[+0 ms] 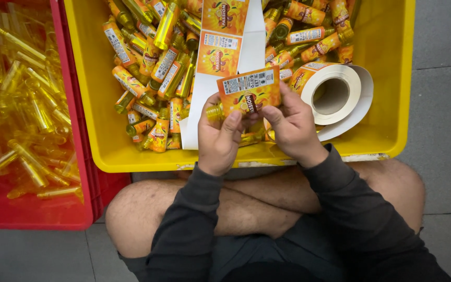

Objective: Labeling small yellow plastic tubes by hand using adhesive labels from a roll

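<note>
Head view, frame centre over the yellow crate (392, 104): left hand (219, 140) closes around a small, light, slippery vial (215, 111) by its body, while right hand (293, 128) pinches the thin, floppy orange label (249, 93) at its edge.

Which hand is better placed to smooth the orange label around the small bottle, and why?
Probably the right hand: its fingers already pinch the orange label, while the left hand has its grip on the small bottle and steadies it.

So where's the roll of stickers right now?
In the head view, the label roll lies in the right part of the yellow bin, just right of the right hand, beside the labelled bottles.
</note>
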